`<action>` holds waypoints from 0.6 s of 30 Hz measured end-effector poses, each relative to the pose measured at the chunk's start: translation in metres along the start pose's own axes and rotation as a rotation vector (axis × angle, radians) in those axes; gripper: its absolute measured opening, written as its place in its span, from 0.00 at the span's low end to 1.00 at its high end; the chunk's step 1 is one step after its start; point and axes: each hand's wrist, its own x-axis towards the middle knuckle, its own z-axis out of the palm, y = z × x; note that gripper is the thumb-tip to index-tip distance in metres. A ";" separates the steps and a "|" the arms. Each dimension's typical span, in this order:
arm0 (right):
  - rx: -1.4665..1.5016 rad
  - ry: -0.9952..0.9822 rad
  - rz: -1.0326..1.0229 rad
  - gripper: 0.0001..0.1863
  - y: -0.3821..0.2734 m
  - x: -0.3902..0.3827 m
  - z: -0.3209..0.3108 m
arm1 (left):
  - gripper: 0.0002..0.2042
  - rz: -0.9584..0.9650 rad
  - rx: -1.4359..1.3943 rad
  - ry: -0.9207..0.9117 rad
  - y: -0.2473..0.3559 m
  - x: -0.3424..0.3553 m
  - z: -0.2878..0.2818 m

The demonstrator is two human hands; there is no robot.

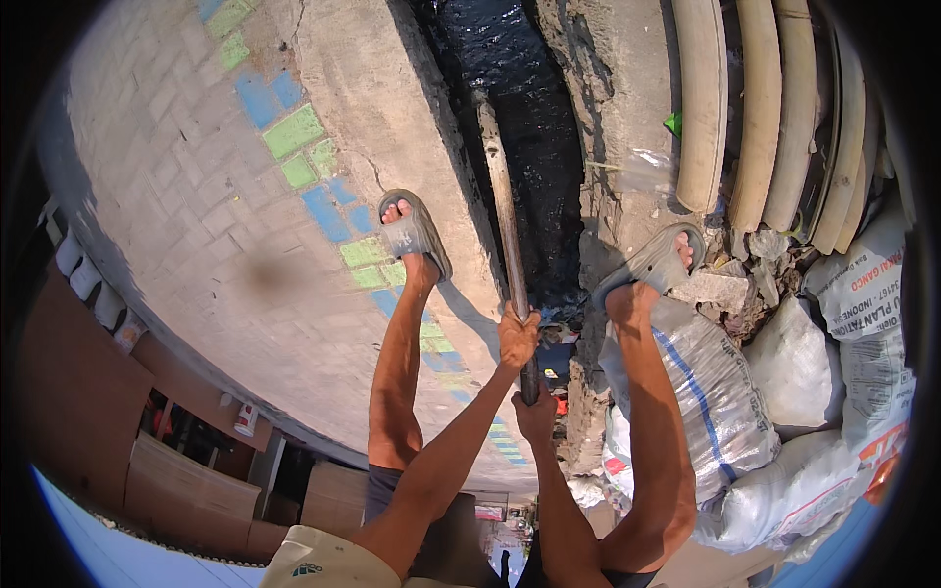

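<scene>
My left hand [519,336] is wrapped round a long, weathered pole [504,201], perhaps bamboo or wood. Lower on the same pole, close to its near end, my right hand [535,416] also grips it. The pole slants away from me over a narrow ditch of black water [534,147]. Its far end lies at the water's surface; whether anything is attached below cannot be seen. My feet, in grey sandals, straddle the ditch: the left sandal [416,235] on the concrete edge, the right sandal [642,263] on the rough opposite bank.
Brick paving [206,186] with blue and green painted blocks spreads to the left. At right lie cut bamboo lengths [701,108], rubble [716,286] and stuffed white sacks [701,392] beside my right leg. Litter [557,353] sits in the ditch beneath my hands.
</scene>
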 end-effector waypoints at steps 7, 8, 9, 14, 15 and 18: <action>0.149 -0.049 -0.484 0.17 -0.308 0.234 0.004 | 0.16 0.386 0.385 0.255 0.318 0.220 0.069; 0.146 -0.126 -0.476 0.18 -0.361 0.257 0.002 | 0.17 0.411 0.426 0.220 0.361 0.246 0.071; 0.128 -0.132 -0.450 0.19 -0.398 0.275 -0.007 | 0.17 0.423 0.525 0.223 0.393 0.255 0.083; -0.002 -0.119 -0.346 0.16 -0.453 0.289 0.001 | 0.16 0.244 0.532 0.132 0.430 0.310 0.082; 0.060 -0.095 -0.291 0.17 -0.437 0.270 0.012 | 0.15 0.161 0.543 0.120 0.414 0.312 0.067; 0.185 -0.182 -0.195 0.20 -0.356 0.234 0.011 | 0.16 0.110 0.602 0.134 0.341 0.275 0.057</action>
